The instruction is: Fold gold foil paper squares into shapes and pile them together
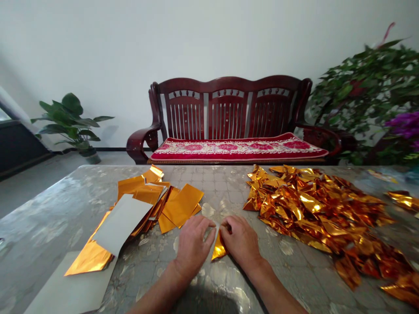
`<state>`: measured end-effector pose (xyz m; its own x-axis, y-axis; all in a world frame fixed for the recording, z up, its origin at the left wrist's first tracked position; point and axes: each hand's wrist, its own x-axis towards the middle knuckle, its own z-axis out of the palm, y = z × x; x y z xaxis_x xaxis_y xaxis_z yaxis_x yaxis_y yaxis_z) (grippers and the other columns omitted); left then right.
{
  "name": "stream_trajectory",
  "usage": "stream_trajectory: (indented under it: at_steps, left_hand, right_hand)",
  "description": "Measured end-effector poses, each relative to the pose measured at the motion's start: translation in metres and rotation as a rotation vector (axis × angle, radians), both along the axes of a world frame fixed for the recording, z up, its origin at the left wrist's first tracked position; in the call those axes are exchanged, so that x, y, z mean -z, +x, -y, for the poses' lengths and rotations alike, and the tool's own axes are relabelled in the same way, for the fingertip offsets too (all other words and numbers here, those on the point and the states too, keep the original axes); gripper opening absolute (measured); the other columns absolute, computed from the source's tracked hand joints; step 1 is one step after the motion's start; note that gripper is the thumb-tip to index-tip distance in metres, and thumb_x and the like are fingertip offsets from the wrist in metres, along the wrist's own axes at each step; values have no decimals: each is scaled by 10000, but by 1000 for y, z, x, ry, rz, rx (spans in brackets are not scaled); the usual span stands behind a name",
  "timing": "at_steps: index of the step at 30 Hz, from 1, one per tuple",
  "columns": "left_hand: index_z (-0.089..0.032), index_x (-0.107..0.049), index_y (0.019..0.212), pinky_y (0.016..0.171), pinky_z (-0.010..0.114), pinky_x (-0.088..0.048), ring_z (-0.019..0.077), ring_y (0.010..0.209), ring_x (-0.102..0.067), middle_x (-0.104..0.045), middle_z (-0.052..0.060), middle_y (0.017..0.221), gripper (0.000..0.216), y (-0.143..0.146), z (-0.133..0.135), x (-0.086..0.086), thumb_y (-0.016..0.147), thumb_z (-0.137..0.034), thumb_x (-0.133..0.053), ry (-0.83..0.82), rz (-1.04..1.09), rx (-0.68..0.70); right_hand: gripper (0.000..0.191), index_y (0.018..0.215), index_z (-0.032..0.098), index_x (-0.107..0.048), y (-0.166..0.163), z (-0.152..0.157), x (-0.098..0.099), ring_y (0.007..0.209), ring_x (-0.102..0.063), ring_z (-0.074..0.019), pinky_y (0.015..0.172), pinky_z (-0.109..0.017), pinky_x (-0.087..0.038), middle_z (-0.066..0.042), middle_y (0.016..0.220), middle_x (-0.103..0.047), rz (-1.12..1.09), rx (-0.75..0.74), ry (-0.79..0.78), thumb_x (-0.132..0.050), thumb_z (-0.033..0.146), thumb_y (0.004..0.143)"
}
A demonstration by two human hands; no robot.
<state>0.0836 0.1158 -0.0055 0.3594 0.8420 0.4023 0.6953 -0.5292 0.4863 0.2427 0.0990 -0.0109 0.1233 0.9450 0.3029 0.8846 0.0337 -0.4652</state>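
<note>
In front of me, just above the patterned tabletop, a partly folded piece of gold foil paper (219, 249) is between my two hands. My right hand (241, 242) pinches it from the right, thumb and forefinger curled together and covering part of it. My left hand (194, 240) meets its left edge with thumb and forefinger bent toward each other in a pinch; the other fingers curl beneath. To the left lies a loose stack of flat gold foil sheets (183, 203), some with the pale side up. A large heap of folded gold foil pieces (304, 209) spreads on the right.
The table (157, 279) has a shiny patterned cover. A grey-white sheet (77, 285) lies at its near left, clear plastic (376, 179) at the far right. Beyond are a wooden bench (229, 113) with a red runner, a potted plant (73, 124) and leafy greenery (369, 87).
</note>
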Motion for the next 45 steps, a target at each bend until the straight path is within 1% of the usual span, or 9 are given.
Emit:
stream_trajectory:
  at_steps: [4,11,16,18,21,25,27,32,45]
  left_hand:
    - [-240,-687,954,847,367,-444,231,918,-591,-673,41,940,120,5,18,-9,854,-278,-632,-38,-98,101]
    - [-240,-693,1040,885,410,-435,260,953,-585,-679,63,1020,269,11,31,-21,819,-389,-659,-132,-188,136]
    - [-281,-673,1125,957,437,-413,297,1054,-563,-648,61,1139,516,2,29,-24,647,-441,-781,-183,-242,168]
    - [-291,-690,1096,964,425,-411,289,1075,-563,-647,54,1163,437,-1,24,-21,683,-411,-768,-206,-246,193]
    - [-281,-722,1010,942,393,-420,251,1053,-581,-672,38,1123,201,-3,17,-15,836,-364,-664,-225,-204,198]
    - [-252,-714,967,913,375,-430,226,998,-585,-682,30,1055,140,2,13,-8,909,-271,-588,-212,-219,154]
    - [-242,-687,1024,904,373,-438,232,1002,-574,-663,37,1061,158,6,12,-7,890,-237,-604,-190,-267,129]
    - [-257,-595,1209,901,372,-449,248,1029,-554,-604,52,1102,356,12,9,-5,855,-236,-623,-146,-371,90]
    - [-232,-565,1227,819,379,-494,264,974,-590,-590,75,1089,381,14,4,-2,851,-275,-607,-100,-463,72]
  right_hand:
    - [110,725,230,-618,1,-2,-2,784,-572,-179,665,-269,-344,-11,778,-663,18,2,-40,-609,153,803]
    - [117,713,239,-627,4,-4,-1,762,-569,-174,651,-270,-341,-3,756,-658,-9,16,-26,-607,161,798]
    - [108,723,244,-638,5,-4,-2,745,-572,-172,640,-270,-333,-1,759,-668,-19,27,-40,-602,178,801]
    - [105,721,243,-637,6,-4,-2,743,-574,-171,631,-269,-328,-1,761,-669,-17,27,-42,-602,185,801]
    - [101,722,242,-637,7,-4,-1,752,-577,-169,632,-266,-330,1,765,-668,-18,22,-39,-605,185,800]
    - [113,750,244,-648,8,-3,1,788,-588,-173,671,-268,-358,1,785,-669,-25,7,-36,-593,165,809]
    - [125,770,249,-661,8,-2,1,816,-596,-184,691,-276,-374,-3,807,-675,-19,0,-39,-587,160,816]
    - [132,798,266,-686,9,0,2,838,-611,-203,702,-290,-404,-12,821,-688,23,-6,-15,-594,177,828]
    - [177,855,274,-707,13,8,0,850,-600,-215,731,-312,-401,-15,828,-681,116,-62,6,-576,156,839]
